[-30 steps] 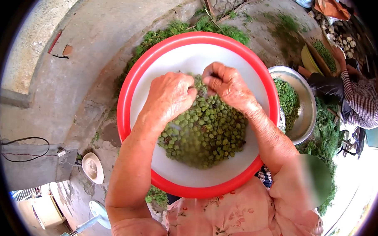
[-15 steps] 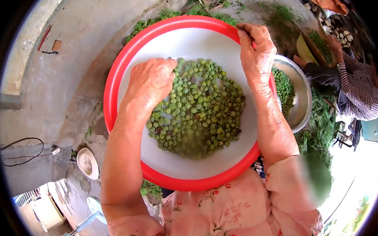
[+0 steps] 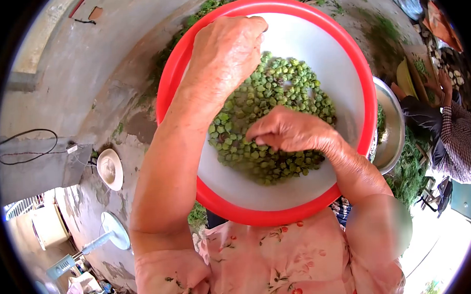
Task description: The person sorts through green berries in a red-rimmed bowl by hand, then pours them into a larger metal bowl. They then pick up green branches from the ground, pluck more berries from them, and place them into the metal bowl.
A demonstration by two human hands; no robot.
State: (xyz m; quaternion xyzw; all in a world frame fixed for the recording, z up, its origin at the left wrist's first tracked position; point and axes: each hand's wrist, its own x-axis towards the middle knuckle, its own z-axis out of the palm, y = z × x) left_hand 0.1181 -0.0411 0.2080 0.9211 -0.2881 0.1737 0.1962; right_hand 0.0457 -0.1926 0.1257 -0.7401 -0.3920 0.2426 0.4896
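A large white basin (image 3: 341, 55) with a wide red rim is in front of me, tilted toward my chest. Small round green pods (image 3: 295, 75), a few of them dark, lie heaped in it. My left hand (image 3: 229, 51) is over the upper left of the basin, its fingers curled closed; whatever is in them is hidden. Low over the middle of the pods, my right hand (image 3: 292, 129) has thumb and fingers drawn together in a pinch. I cannot make out what it holds.
Behind the basin on the right stands a metal bowl (image 3: 393, 126) with green bits in it. Cut green plants (image 3: 410, 164) lie on the ground. At far right sits another person in a checked sleeve (image 3: 455, 134). A pale hat (image 3: 109, 169) and a fan (image 3: 114, 230) are at left.
My right hand has left the basin's rim and come down over the pods. My left hand has moved up, away from the pods. The basin appears farther right and higher in view.
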